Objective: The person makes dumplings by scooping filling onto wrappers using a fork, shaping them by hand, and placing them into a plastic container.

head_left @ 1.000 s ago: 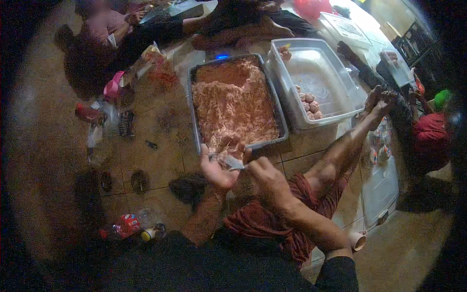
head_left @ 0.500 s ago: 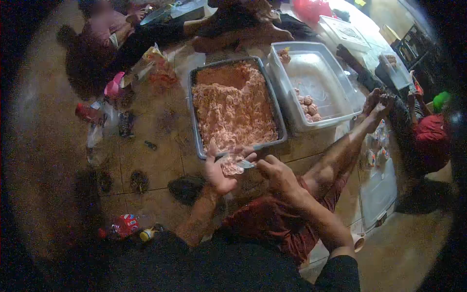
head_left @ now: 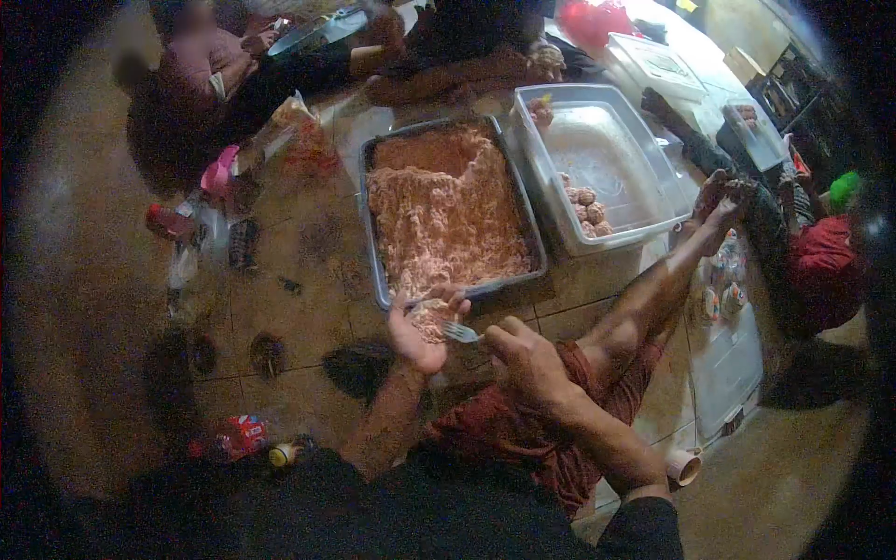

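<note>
My left hand (head_left: 415, 347) is palm up with its fingers spread, holding a flattened lump of pinkish minced mixture (head_left: 427, 322). In my right hand (head_left: 530, 366) is a small fork (head_left: 461, 331), its tines over or against the edge of that lump; I cannot tell whether they touch. Just beyond my left fingertips stands a dark tub (head_left: 368, 233) filled with the same pinkish mixture (head_left: 448, 224), scooped lower at its far end. To its right, a clear plastic bin (head_left: 627, 231) contains several rounded balls (head_left: 588, 210) in its near left corner.
My bare leg (head_left: 644, 294) stretches along the right. Beyond the tubs another person's legs (head_left: 457, 79) cross the floor. A person in a pink top (head_left: 201, 65) sits at far left. Bottles (head_left: 241, 436) lie at lower left, a cup (head_left: 684, 467) at lower right, and a lid (head_left: 728, 373) at right.
The fork has turned and shifted slightly, so its tines now show at the lump's edge. The lump looks flatter in my left palm. Beyond the tubs, the other person's limbs have moved.
</note>
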